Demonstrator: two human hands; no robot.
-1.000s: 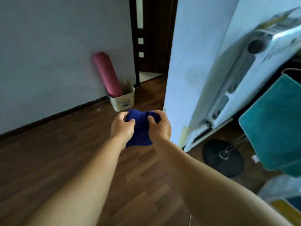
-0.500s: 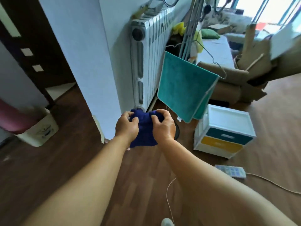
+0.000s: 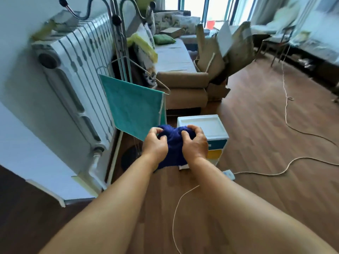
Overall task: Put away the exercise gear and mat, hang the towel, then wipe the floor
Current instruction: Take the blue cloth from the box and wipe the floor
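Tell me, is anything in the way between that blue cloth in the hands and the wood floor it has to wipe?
Mostly not. Both the left hand and right hand grip the blue cloth above the floor. Watch out for the white cord lying just below and the small drawer box behind the cloth.

Blue cloth (image 3: 172,149) partly behind hands (image 3: 174,143)

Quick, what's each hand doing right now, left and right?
Left hand: closed, gripping the blue cloth.
Right hand: closed, gripping the same blue cloth.
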